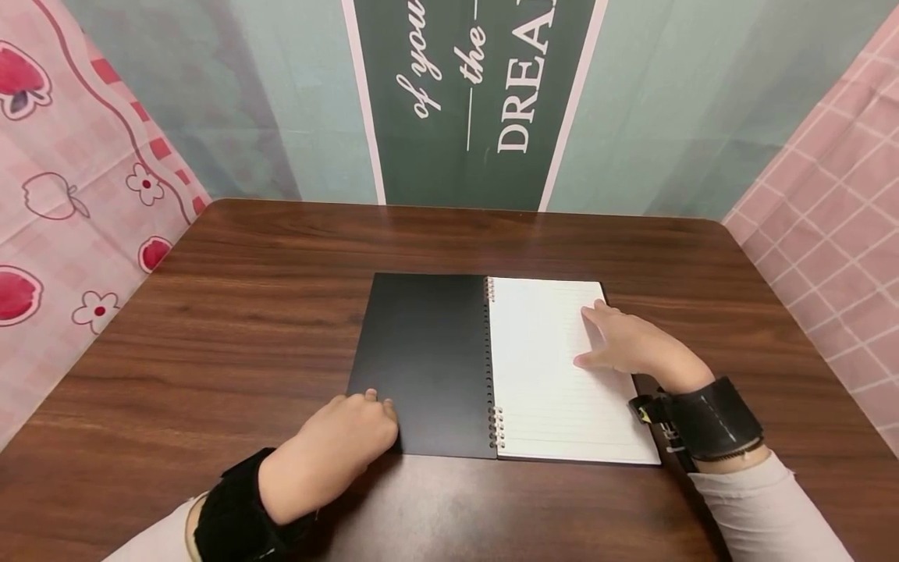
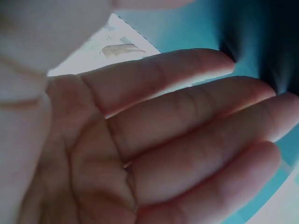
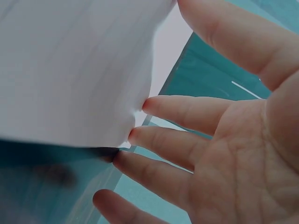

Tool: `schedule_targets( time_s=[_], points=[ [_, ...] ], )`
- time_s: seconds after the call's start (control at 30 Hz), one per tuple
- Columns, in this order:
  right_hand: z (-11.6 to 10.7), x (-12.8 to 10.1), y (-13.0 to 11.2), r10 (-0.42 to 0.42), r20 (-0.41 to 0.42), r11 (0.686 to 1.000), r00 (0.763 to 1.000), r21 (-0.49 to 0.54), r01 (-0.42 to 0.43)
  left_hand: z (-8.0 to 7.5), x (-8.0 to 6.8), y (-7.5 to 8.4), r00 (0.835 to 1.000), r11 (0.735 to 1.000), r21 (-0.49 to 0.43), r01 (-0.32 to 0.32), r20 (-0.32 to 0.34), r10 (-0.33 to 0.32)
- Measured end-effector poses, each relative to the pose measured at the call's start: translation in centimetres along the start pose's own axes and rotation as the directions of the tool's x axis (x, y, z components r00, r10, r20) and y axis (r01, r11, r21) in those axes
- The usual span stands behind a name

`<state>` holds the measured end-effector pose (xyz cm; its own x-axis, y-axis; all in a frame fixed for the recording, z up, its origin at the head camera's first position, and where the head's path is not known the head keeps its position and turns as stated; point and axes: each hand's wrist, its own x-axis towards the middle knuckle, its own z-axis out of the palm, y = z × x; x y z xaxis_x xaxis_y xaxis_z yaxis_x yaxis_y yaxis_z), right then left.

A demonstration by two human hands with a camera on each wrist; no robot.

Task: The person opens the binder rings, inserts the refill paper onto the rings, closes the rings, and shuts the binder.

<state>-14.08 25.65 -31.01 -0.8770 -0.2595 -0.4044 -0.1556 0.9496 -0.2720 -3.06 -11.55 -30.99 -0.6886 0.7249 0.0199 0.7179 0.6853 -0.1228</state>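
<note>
A spiral notebook (image 1: 541,390) lies open on the table, its black cover (image 1: 431,343) on the left and a lined white page (image 3: 74,70) on the right. Fingertips of my left hand (image 1: 340,437) rest on the cover's lower left edge; in the left wrist view the fingers (image 2: 187,112) are nearly straight over the dark surface. My right hand (image 1: 632,347) is at the page's right side with thumb and fingers spread. Its fingertips touch the page edge in the right wrist view, where the paper puckers slightly. Metal coils (image 1: 497,428) run between cover and page.
The notebook sits on a dark brown wooden table (image 1: 211,336). A grey-green printed cloth (image 1: 667,101) hangs behind the far edge. Pink patterned cloth (image 1: 84,211) borders the left side, and pink checked cloth (image 1: 836,218) borders the right.
</note>
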Motion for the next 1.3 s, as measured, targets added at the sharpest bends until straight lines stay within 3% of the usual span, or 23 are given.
schedule_targets(
  time_s=[0.27, 0.5, 0.63, 0.8, 0.9, 1.07, 1.2, 1.3],
  points=[
    [0.1, -0.1, -0.2, 0.005, 0.012, 1.0, 1.0, 0.012, -0.005, 0.6, -0.5, 0.2, 1.0, 0.992, 0.125, 0.0, -0.018, 0.002],
    [0.0, 0.0, -0.2, -0.003, 0.015, 1.0, 1.0, 0.005, 0.003, 0.9, -1.1, 0.1, 0.995, 0.953, 0.285, -0.099, 0.001, 0.103],
    [0.0, -0.1, -0.2, 0.008, 0.02, 1.0, 1.0, 0.008, -0.008, 0.9, -1.2, 0.1, 0.992, 0.956, 0.268, -0.123, 0.009, 0.126],
    [-0.1, -0.2, -0.2, 0.017, 0.023, 1.0, 1.0, -0.012, -0.016, 1.3, -1.4, 0.3, 0.996, 0.971, 0.227, -0.077, -0.029, 0.085],
    [-0.2, -0.2, -0.2, 0.015, 0.021, 0.999, 1.0, -0.043, -0.014, 1.3, -1.4, 0.3, 0.998, 0.978, 0.199, -0.061, -0.02, 0.066],
    [0.0, -0.1, -0.3, 0.005, 0.024, 0.998, 1.0, -0.068, -0.003, 1.2, -1.6, -0.4, 0.997, 0.985, 0.149, -0.081, 0.006, 0.081],
    [0.0, 0.0, -0.3, 0.009, 0.032, 0.998, 0.999, -0.063, -0.007, 1.1, -2.1, -1.2, 0.995, 0.991, 0.1, -0.087, -0.029, 0.09],
    [-0.1, 0.0, -0.3, 0.015, 0.037, 0.998, 0.999, -0.06, -0.012, 0.7, -2.6, -1.5, 0.997, 0.993, 0.099, -0.058, -0.046, 0.062]
  ],
)
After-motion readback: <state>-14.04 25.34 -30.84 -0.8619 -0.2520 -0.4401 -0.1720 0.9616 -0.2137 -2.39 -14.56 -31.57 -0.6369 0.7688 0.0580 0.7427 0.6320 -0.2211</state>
